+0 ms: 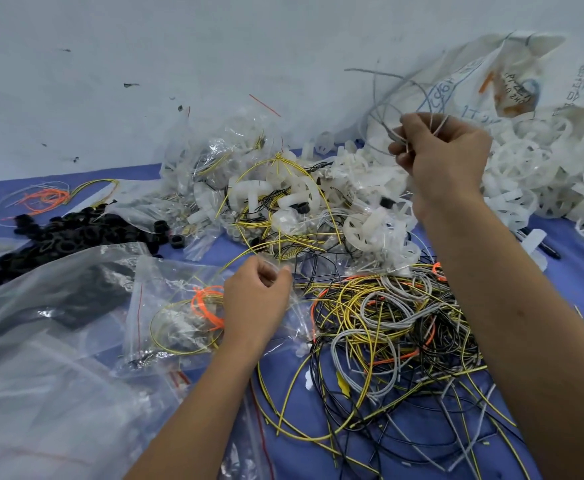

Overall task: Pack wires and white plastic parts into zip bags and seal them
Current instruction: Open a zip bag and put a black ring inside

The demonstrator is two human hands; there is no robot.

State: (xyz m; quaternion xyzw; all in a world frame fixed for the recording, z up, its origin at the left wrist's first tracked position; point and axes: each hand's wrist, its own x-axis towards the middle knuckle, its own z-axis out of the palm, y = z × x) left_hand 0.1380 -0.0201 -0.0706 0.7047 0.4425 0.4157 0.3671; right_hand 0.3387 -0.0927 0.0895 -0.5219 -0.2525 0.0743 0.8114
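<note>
My right hand (446, 150) is raised above the pile and pinches a grey wire (384, 109) that loops up and to the left, blurred. My left hand (255, 299) grips the mouth edge of a clear zip bag (179, 306) lying on the blue cloth; inside it are yellow and orange wire coils. A tangle of yellow, grey, black and orange wires (394, 330) lies below my right forearm. White plastic wheel-like parts (540, 174) are heaped at the right against the wall.
Filled small bags mixed with white parts and yellow wires (276, 199) sit at the centre back. Black rings (65, 237) are piled at the left. Large clear bags (41, 375) cover the front left. A printed plastic sack (512, 84) leans on the wall.
</note>
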